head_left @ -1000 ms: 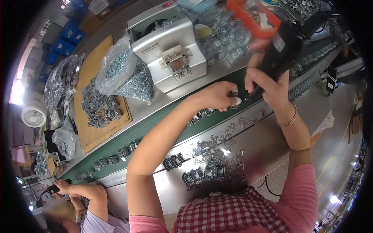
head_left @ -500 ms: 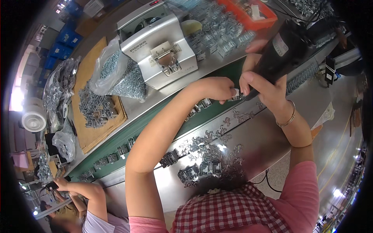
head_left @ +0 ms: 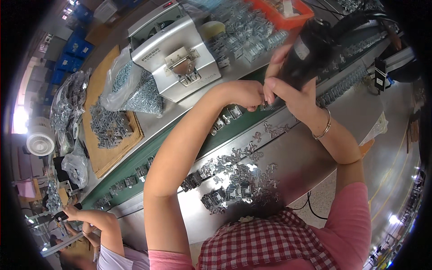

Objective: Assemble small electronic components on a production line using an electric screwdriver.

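In my right hand (head_left: 294, 100) is a black power screwdriver (head_left: 310, 51), its body tilted and its nose pointing down toward my left hand. The fingers of my left hand (head_left: 245, 94) are curled closed right beside the screwdriver's lower end, over the green conveyor belt (head_left: 208, 143). What the left fingers pinch is mostly hidden. Small metal brackets (head_left: 235, 112) stand on the belt just below my left wrist. Nearer to me, loose stamped metal pieces (head_left: 243, 168) and several dark-and-silver brackets (head_left: 213, 199) lie on the steel table (head_left: 310, 164).
Beyond the belt stands a silver screw feeder (head_left: 177, 54). A clear bag of screws (head_left: 146, 90) and a bracket pile on cardboard (head_left: 108, 126) sit left of it. An orange bin (head_left: 288, 20) and more brackets are at the back. A co-worker's hand (head_left: 71, 212) works at lower left.
Both my hands and the screwdriver have shifted slightly left in the picture. The screwdriver stands a little more upright. My left hand stays closed near its tip.
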`<state>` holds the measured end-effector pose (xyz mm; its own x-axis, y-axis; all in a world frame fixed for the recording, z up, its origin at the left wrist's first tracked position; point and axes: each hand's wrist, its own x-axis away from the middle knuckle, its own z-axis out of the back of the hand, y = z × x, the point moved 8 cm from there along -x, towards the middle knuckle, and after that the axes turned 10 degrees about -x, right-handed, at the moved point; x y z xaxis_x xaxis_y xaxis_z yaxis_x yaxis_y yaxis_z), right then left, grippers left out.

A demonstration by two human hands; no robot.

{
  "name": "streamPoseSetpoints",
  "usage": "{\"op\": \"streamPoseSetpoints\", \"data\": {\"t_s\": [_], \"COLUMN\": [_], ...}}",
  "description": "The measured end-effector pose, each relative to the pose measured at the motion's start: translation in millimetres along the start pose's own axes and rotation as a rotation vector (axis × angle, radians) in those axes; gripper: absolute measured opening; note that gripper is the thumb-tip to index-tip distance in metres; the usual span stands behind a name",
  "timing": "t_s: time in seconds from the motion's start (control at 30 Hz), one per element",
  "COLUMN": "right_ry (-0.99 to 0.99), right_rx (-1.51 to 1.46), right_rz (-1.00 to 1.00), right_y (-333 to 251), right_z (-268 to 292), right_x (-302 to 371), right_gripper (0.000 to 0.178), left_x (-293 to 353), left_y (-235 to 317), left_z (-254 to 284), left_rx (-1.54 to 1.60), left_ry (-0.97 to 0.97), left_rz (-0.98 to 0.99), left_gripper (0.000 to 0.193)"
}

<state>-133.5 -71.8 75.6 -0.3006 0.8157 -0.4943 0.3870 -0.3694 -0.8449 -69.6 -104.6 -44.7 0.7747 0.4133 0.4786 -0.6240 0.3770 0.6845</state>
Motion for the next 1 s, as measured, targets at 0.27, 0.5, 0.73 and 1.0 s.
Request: {"op": "streamPoseSetpoints", "data": {"t_s": [0.27, 0.5, 0.73, 1.0], "right_ry": [-0.294, -0.048, 0.052, -0.078], "right_rx": [0.282, 0.146, 0.054, -0.142], "right_rz": [0.277, 0.132, -0.108, 0.316], "right_y": [1.6, -26.4, 13.1, -9.5], "right_z": [-25.8, 18.3, -1.5, -67.4], "right_x": [31.1, 26.2, -26.4, -99.4], "right_gripper": [0.041, 0.036, 0.032, 0.031], "left_x": [-34.7, 55.9, 69.6, 61.4], "left_y": [-37.1, 35.0, 30.0, 22.1], "left_z": [-10.8, 31.8, -13.1, -24.4], "left_rx": [-0.021, -0.354, -0.655, -0.529], "left_ry": [0.154, 0.566, 0.677, 0.778], "left_rz": [-0.218, 0.143, 0.169, 0.111], "left_gripper": [0.030, 0.040, 0.041, 0.031]}}
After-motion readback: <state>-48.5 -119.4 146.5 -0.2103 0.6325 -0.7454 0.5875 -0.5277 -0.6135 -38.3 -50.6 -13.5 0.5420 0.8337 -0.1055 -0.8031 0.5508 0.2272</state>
